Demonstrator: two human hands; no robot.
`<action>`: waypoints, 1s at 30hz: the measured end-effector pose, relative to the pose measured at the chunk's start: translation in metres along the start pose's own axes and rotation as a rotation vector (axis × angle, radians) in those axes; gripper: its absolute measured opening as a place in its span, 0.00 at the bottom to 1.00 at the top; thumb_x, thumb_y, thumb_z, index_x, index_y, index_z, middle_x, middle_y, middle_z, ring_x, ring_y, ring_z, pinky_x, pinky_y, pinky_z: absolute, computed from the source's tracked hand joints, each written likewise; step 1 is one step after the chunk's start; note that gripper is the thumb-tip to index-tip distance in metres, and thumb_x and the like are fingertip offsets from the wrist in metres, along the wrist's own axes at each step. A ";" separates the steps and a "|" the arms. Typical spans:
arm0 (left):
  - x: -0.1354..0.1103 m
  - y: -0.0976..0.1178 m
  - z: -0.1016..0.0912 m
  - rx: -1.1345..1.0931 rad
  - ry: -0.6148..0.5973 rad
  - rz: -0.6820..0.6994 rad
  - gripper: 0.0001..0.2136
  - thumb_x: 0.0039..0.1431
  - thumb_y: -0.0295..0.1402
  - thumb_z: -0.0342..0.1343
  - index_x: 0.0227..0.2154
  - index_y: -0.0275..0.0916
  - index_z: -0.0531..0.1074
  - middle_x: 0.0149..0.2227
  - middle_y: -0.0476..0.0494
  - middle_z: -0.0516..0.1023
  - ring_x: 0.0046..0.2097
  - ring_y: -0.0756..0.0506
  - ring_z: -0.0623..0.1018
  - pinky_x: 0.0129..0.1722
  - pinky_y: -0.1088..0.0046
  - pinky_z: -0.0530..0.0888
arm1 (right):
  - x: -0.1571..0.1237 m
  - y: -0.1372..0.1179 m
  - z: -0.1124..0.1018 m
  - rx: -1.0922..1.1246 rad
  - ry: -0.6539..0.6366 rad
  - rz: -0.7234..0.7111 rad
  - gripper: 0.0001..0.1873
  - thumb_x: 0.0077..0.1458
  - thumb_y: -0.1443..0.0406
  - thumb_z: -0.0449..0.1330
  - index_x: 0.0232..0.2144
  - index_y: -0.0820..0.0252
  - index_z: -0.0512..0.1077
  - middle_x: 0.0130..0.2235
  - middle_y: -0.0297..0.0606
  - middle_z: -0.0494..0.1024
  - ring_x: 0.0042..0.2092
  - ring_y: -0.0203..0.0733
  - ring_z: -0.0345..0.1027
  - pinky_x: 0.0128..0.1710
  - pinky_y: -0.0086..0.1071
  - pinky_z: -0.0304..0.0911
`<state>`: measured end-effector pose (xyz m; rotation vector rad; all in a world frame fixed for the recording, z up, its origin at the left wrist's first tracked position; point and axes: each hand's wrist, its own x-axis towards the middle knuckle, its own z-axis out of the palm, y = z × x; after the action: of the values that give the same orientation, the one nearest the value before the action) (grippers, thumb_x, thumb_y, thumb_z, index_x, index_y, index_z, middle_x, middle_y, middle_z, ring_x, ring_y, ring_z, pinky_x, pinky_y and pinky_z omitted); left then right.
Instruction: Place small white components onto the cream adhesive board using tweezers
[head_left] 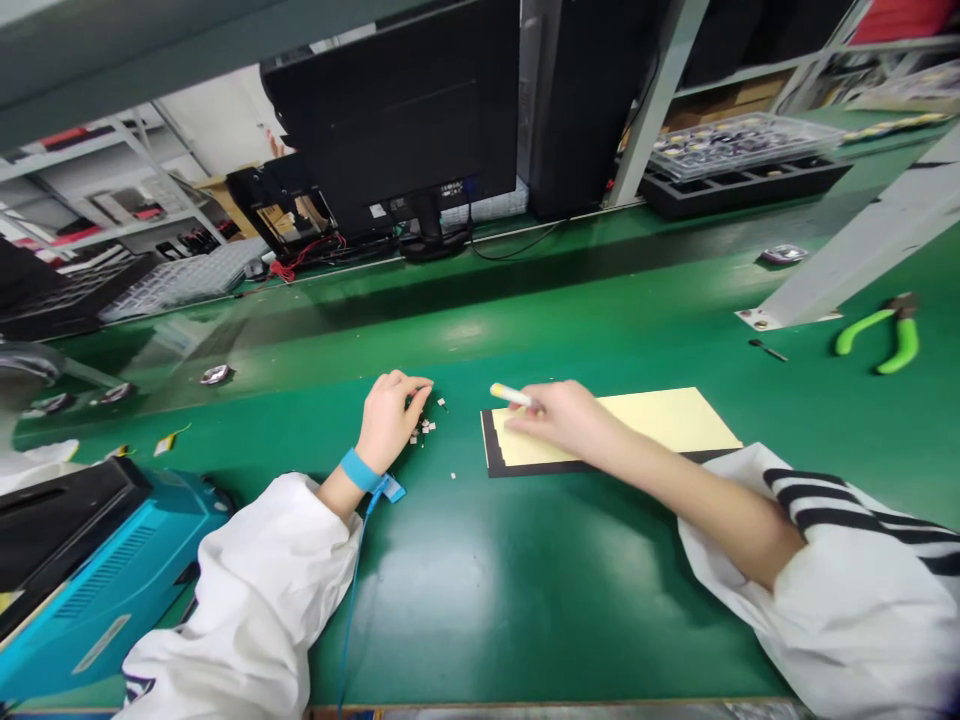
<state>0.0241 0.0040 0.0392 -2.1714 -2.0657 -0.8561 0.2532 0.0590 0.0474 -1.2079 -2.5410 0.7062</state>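
Pen (511, 395) in the right hand (562, 412), fingers curled round it, the yellow end poking out to the left, and we're over the left end of a pale yellow sheet (667, 418)! That sheet lies on a black board (492, 450), whose dark edge shows along the left and near sides, flat on the green tabletop (487, 590). Whether those fingers touch the paper, I can't tell from here; there's blur on this hand. Across to the left hand (390, 420), and what a delicate pose: thumb and forefinger brought together at the tips, but whether anything tiny sits between them, I cannot say. Just beside and below those fingertips, a loose cluster of small white parts (426, 427), with one more lying apart, nearer the body. Round the left wrist goes a blue band (361, 470), its cord (347, 620) trailing down past the white sleeve (262, 590) to the near edge. Out on the right, green-handled pliers (907, 345) lie with their handles spread, near the foot of a white post (862, 235). Over on the left, a teal machine (112, 580) fills the corner, and at the back stands a black monitor (405, 110), with a clear tray (742, 145) of parts off to its right.
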 end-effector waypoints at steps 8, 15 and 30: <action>-0.009 0.025 0.006 -0.919 -0.131 -0.395 0.11 0.48 0.37 0.57 0.32 0.34 0.74 0.31 0.42 0.78 0.34 0.47 0.77 0.36 0.73 0.73 | -0.015 -0.024 0.031 -0.151 -0.114 -0.089 0.06 0.58 0.68 0.58 0.33 0.69 0.71 0.33 0.47 0.69 0.31 0.47 0.66 0.27 0.31 0.54; -0.011 0.030 0.009 -1.024 -0.066 -0.504 0.11 0.42 0.33 0.62 0.32 0.35 0.75 0.33 0.43 0.78 0.37 0.47 0.77 0.41 0.73 0.73 | -0.003 -0.022 0.026 -0.022 -0.128 -0.034 0.05 0.51 0.70 0.63 0.25 0.66 0.71 0.28 0.44 0.71 0.30 0.48 0.65 0.26 0.31 0.51; -0.041 0.044 0.016 -0.730 0.215 0.062 0.09 0.45 0.24 0.59 0.33 0.37 0.71 0.29 0.47 0.76 0.30 0.52 0.75 0.33 0.78 0.74 | -0.008 -0.027 0.027 1.073 -0.073 -0.087 0.17 0.45 0.54 0.62 0.24 0.64 0.70 0.27 0.36 0.69 0.29 0.40 0.63 0.26 0.28 0.58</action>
<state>0.0727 -0.0326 0.0243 -2.2507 -1.7339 -1.9757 0.2299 0.0298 0.0384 -0.6624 -1.7148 1.7595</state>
